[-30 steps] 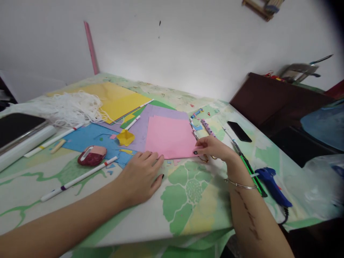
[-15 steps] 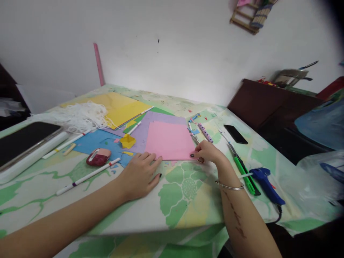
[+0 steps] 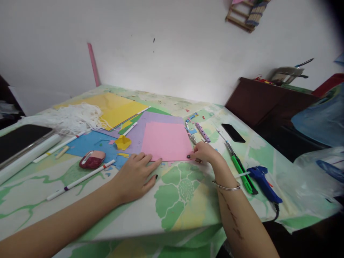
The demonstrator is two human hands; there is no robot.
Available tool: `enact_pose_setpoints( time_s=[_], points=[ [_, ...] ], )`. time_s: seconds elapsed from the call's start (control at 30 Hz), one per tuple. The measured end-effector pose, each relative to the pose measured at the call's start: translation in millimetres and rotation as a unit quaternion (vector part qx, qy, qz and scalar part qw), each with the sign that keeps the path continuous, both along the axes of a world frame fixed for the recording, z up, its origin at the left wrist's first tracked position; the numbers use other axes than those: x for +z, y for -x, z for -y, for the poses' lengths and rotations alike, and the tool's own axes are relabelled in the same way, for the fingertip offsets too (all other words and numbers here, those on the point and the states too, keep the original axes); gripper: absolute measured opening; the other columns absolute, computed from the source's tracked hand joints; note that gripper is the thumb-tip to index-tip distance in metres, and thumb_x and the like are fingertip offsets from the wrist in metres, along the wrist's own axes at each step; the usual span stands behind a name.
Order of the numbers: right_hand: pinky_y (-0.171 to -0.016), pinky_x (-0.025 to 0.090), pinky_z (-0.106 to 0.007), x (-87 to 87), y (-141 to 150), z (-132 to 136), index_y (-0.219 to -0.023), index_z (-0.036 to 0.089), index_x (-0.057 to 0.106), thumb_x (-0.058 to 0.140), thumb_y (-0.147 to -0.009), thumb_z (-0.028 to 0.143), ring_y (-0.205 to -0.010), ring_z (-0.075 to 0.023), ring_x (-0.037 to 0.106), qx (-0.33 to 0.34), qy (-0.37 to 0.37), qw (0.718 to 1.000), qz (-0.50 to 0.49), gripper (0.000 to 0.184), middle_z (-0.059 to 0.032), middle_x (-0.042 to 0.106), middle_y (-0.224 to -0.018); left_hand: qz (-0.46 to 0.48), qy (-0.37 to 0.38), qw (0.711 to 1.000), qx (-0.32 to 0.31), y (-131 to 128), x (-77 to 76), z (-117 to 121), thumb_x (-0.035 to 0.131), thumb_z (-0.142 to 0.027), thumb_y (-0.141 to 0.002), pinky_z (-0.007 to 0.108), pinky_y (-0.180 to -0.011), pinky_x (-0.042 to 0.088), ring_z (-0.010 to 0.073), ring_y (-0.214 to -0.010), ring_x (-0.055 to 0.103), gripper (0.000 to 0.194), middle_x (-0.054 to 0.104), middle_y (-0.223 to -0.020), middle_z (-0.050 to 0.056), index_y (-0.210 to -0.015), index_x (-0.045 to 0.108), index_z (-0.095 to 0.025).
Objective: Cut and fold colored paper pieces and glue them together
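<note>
A pink sheet [image 3: 167, 141], apparently foam or paper, lies in front of me, partly over a lilac sheet [image 3: 135, 138]. My left hand [image 3: 138, 175] rests flat at its lower left corner, fingers spread and touching the near edge. My right hand [image 3: 203, 153] is closed at the lower right corner, thumb on top of the pink sheet; the fingers underneath are hidden. Scissors [image 3: 191, 137] lie along the right edge, their handles partly covered by that hand. A yellow paper flower shape [image 3: 123, 142] sits left of the sheet.
Left are a marker [image 3: 80, 180], a dark red case [image 3: 92, 159], blue sheet [image 3: 86, 143], white string [image 3: 77, 116], yellow sheets [image 3: 120, 109] and a tablet-like device [image 3: 24, 141]. Right are a green cutter [image 3: 240, 172], blue glue gun [image 3: 264, 182], phone [image 3: 233, 133] and purple dotted tube [image 3: 202, 132].
The view has shifted slightly, so everything appears a little further left. Both hands keep their places at the pink sheet's near corners.
</note>
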State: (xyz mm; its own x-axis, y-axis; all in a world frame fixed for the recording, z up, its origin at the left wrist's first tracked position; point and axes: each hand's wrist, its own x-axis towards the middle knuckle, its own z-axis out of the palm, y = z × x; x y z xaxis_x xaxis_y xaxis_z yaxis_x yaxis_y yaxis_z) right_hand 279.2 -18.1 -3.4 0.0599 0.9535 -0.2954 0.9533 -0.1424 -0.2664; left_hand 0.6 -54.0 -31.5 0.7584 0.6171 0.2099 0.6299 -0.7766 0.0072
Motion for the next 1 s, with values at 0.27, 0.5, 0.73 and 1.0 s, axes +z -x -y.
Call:
enact_pose_setpoints(
  time_s=[0.27, 0.5, 0.73, 1.0],
  points=[
    [-0.048, 0.037, -0.025, -0.6, 2.8, 0.3, -0.047, 0.015, 0.06, 0.061, -0.065, 0.032, -0.051, -0.0145, 0.056, -0.013, 0.006, 1.0, 0.026, 0.025, -0.0087, 0.064, -0.054, -0.001, 0.009, 1.0, 0.009, -1.0, -1.4, 0.8, 0.04, -0.03, -0.086, 0.045, -0.083, 0.038, 0.0284, -0.095, 0.047, 0.045, 0.054, -0.106, 0.014, -0.128, 0.049, -0.017],
    [-0.047, 0.036, -0.025, -1.2, 2.8, 0.6, -0.049, 0.015, 0.059, 0.061, -0.064, 0.033, -0.052, -0.0155, 0.057, -0.019, 0.006, 0.999, 0.03, 0.024, -0.0094, 0.065, -0.057, 0.005, 0.007, 1.0, 0.01, -0.4, -2.7, -0.2, 0.04, -0.031, -0.086, 0.045, -0.084, 0.038, 0.0284, -0.096, 0.046, 0.046, 0.054, -0.107, 0.013, -0.129, 0.048, -0.017],
    [-0.047, 0.035, -0.025, -1.2, 2.7, 1.4, -0.048, 0.015, 0.059, 0.06, -0.064, 0.032, -0.051, -0.0149, 0.056, -0.019, 0.004, 0.999, 0.027, 0.023, -0.0087, 0.064, -0.055, 0.002, 0.006, 1.0, 0.013, 0.2, -2.0, -0.4, 0.041, -0.032, -0.086, 0.045, -0.084, 0.037, 0.0284, -0.097, 0.046, 0.047, 0.053, -0.107, 0.013, -0.13, 0.048, -0.018],
    [-0.046, 0.033, -0.025, -0.2, 3.7, 0.9, -0.051, 0.016, 0.059, 0.064, -0.06, 0.032, -0.053, -0.0147, 0.055, -0.034, -0.004, 0.999, 0.026, 0.019, -0.0057, 0.062, -0.054, -0.006, 0.004, 1.0, 0.012, -0.5, -2.7, -1.7, 0.041, -0.033, -0.086, 0.044, -0.084, 0.037, 0.0283, -0.097, 0.046, 0.048, 0.053, -0.107, 0.014, -0.131, 0.047, -0.017]
  ],
)
